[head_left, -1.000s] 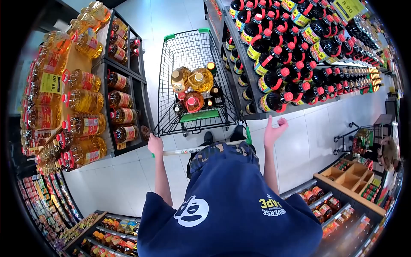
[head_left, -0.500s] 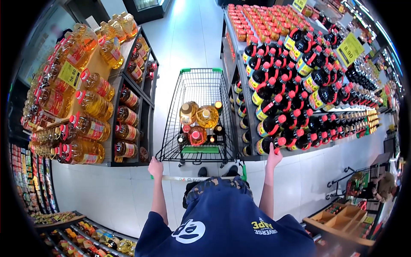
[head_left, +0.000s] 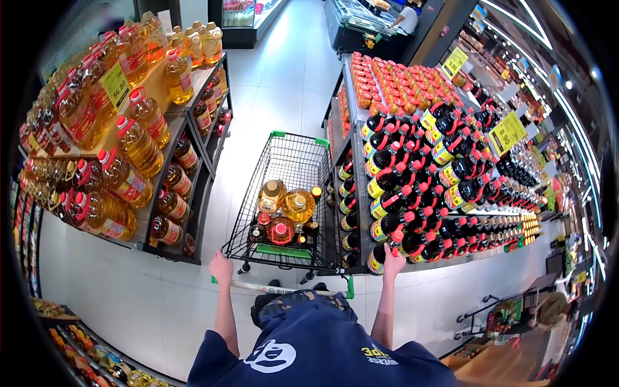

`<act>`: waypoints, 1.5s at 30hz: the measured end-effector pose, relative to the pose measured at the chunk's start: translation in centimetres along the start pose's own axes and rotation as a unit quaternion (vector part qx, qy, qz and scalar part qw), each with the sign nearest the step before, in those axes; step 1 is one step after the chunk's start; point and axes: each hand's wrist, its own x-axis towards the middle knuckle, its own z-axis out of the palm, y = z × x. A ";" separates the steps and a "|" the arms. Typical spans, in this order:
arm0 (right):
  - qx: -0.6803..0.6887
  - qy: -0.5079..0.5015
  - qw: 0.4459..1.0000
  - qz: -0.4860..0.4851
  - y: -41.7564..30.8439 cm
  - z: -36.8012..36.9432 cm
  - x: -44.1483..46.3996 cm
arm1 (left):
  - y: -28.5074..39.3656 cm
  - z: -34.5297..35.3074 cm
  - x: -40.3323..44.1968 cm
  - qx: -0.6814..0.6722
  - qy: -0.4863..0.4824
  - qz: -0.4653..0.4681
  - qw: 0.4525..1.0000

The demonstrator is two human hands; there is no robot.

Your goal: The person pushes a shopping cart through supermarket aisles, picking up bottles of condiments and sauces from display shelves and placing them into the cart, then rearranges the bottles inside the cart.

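My left hand [head_left: 221,267] is closed round the left end of the handle of a shopping cart [head_left: 293,151]. The wire cart holds several bottles, among them a large oil bottle [head_left: 298,205] and a red-capped bottle [head_left: 280,230]. Out to the right, my right hand [head_left: 394,260] is at a dark sauce bottle [head_left: 376,258] with a red cap and yellow label, at the near corner of the right display. Its fingers are bent at the bottle's neck.
An oil display [head_left: 138,242] stands left of the cart, and stacked sauce bottles and red-lidded jars [head_left: 393,84] fill the right shelf [head_left: 364,226]. A person [head_left: 407,19] is by the far freezer. Another cart [head_left: 506,309] with a person beside it is at right.
The view has tilted up, showing more of the aisle. My right hand has moved from open air beside the display onto the corner bottle. My left hand stays on the cart handle.
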 end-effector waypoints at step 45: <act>0.379 -0.615 0.600 0.344 -22.4 12.3 -28.0 | 1.4 -19.4 -18.5 -0.852 -0.128 -0.286 0.419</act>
